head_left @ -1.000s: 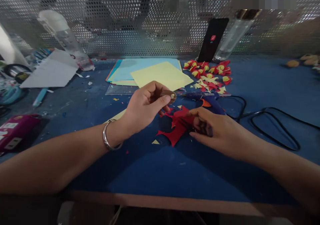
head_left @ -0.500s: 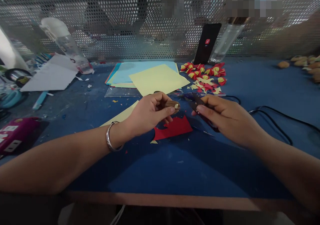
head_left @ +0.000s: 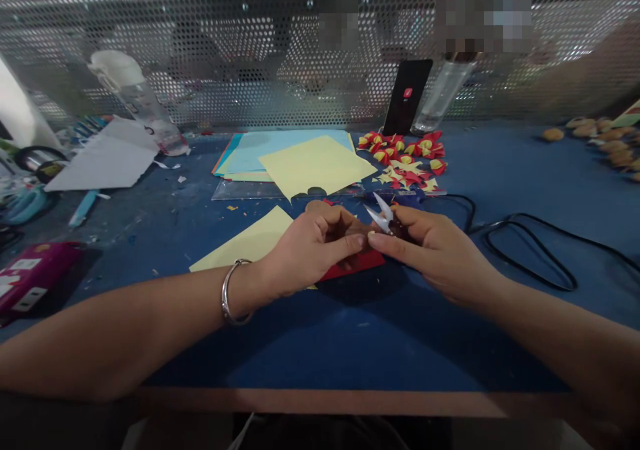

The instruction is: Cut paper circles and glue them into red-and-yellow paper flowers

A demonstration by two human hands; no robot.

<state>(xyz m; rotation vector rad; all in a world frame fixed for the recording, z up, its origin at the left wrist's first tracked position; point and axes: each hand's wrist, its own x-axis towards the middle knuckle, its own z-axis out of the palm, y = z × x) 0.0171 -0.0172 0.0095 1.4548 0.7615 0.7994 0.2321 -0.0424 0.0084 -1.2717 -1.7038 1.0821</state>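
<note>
My left hand [head_left: 315, 247] is closed in a pinch on a small brown, shell-like piece [head_left: 358, 232], mostly hidden by the fingers. My right hand [head_left: 440, 247] holds small scissors [head_left: 383, 215] with short silvery blades, parted and pointing up and left; their dark handles sit inside the fingers. The right thumb and the left fingertips meet at the brown piece. Under the hands lies a cut red sheet [head_left: 353, 268], partly covered. A pale yellow sheet [head_left: 245, 240] lies beside the left wrist. Behind the right fingers rests a blue tool [head_left: 407, 198] with a black cord.
A paper stack [head_left: 295, 145] has a notched yellow sheet [head_left: 315, 167] on top. Red and yellow paper pieces [head_left: 407, 153] lie beside it. A phone [head_left: 407, 97] and bottles stand at the back. Brown shells [head_left: 617, 145] are far right, a purple case [head_left: 37, 277] left.
My hands have come together at the brown piece. The scissors have turned in my right hand, so their blades now show pointing up. The view has shifted slightly.
</note>
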